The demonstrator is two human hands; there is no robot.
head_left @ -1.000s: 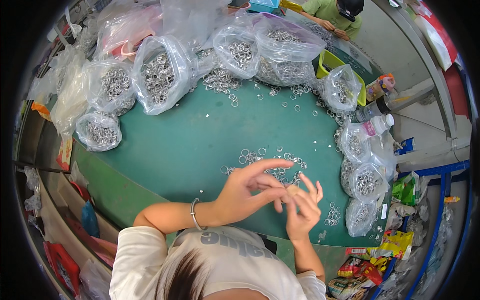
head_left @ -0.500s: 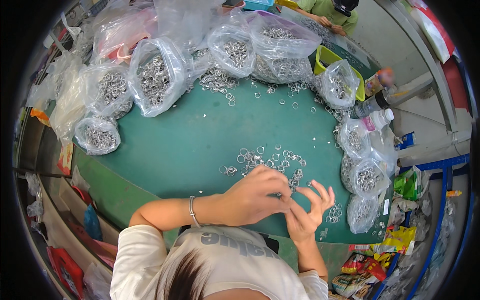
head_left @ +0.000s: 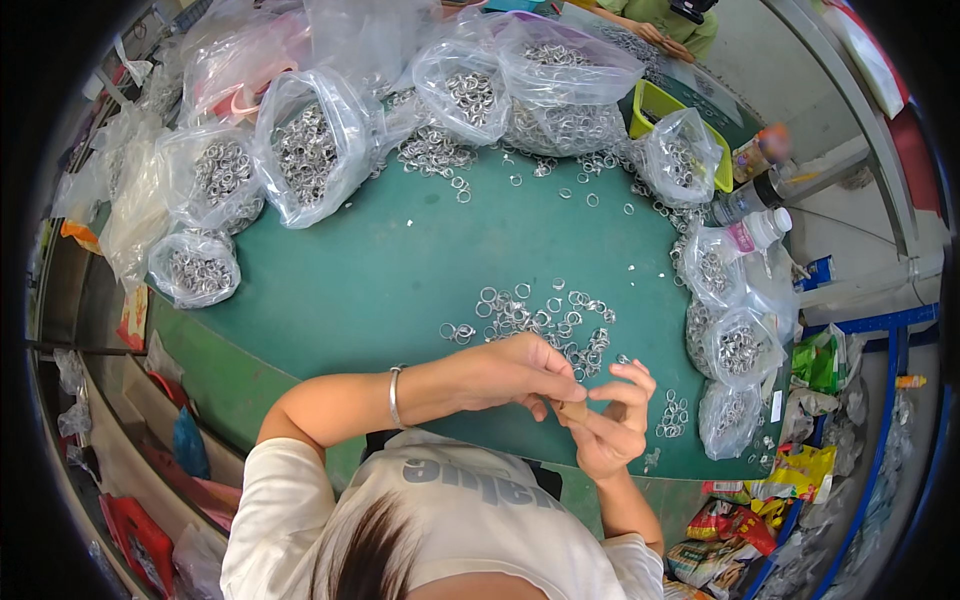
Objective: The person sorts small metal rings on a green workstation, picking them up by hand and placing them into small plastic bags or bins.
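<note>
My left hand [head_left: 515, 375] reaches in from the left, a silver bangle [head_left: 394, 395] on its wrist. Its thumb and fingertips are pinched together against the fingers of my right hand [head_left: 612, 425]. The right hand's thumb and forefinger press together there, while its other fingers curl loosely apart. Whatever lies between the fingertips is too small and covered to make out. Just beyond the hands a loose pile of silver metal rings [head_left: 545, 318] is spread on the green tabletop [head_left: 340, 280]. A smaller cluster of rings [head_left: 673, 415] lies right of my right hand.
Clear plastic bags full of rings [head_left: 310, 150] line the far edge. More ring bags [head_left: 740, 345] stand along the right, beside a white-capped bottle [head_left: 765, 228]. A yellow-green basket [head_left: 657, 102] sits at the far right. Beyond it, another person's hands [head_left: 665, 40] are at a table.
My left hand has drawn slightly back from the ring pile and its fingers have straightened, uncovering more rings. The right hand's fingers have curled in a little. The fingertips stay together.
</note>
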